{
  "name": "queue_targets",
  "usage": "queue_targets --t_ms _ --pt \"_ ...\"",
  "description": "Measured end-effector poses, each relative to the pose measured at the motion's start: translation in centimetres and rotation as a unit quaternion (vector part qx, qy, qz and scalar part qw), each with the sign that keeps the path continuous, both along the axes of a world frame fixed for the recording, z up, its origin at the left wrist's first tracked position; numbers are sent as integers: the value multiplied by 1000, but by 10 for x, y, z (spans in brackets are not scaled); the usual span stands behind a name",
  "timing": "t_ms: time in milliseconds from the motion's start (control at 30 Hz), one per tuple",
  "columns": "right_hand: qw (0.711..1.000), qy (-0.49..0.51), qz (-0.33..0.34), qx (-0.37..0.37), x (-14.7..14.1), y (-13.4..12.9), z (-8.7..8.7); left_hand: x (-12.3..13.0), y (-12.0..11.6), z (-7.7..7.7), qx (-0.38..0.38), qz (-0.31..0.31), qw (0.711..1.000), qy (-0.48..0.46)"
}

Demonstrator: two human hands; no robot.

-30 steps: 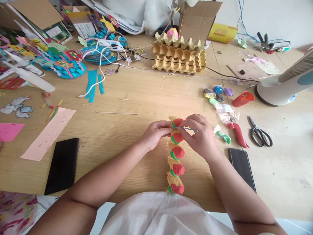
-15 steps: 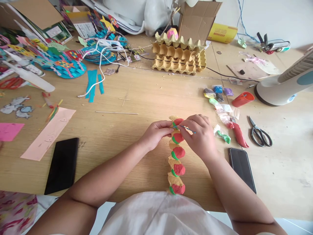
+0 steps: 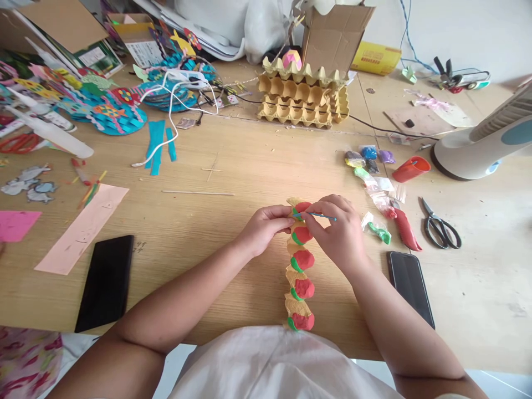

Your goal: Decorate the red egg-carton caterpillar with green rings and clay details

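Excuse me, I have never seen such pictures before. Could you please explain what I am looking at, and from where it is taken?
There is no machine here: you see a person's own two bare hands. The single view comes from a camera worn on the head, looking forward and down.

The left hand pinches the far end of a bumpy strip with red and green patches. The right hand holds a thin blue stick, its tip at the farthest green patch.

On the wooden table, black-handled scissors and a phone lie to the right. Stacked egg trays sit further back, and a pale pink paper strip lies to the left.
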State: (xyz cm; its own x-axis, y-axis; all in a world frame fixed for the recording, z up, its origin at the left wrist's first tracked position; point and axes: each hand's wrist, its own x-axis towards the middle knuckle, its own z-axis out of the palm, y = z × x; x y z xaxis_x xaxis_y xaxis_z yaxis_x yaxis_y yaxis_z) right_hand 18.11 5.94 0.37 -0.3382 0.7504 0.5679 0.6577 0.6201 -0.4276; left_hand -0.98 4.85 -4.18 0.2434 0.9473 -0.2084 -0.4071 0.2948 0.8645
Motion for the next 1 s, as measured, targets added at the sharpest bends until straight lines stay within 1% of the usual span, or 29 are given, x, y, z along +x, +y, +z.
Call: queue_targets --t_ms 100,267,467,633,767,867,1000 --pt "1000 -12 -8 10 -1 -2 0 0 0 -1 1 3 1000 1" --pt "998 60 12 -33 -4 -2 3 1 0 -1 5 1 1000 -3" --pt "998 61 -16 -22 -5 -2 1 1 0 -1 12 -2 1000 4" --pt "993 103 -11 -60 -8 -4 2 1 0 -1 10 0 1000 0" --pt "994 92 -24 -51 -7 -4 0 2 0 0 9 -1 1000 3" --pt "995 91 -21 -43 -7 -3 -1 2 -1 1 11 3 1000 0" --pt "993 103 -11 -52 -8 -5 3 2 -1 0 3 4 1000 -13"
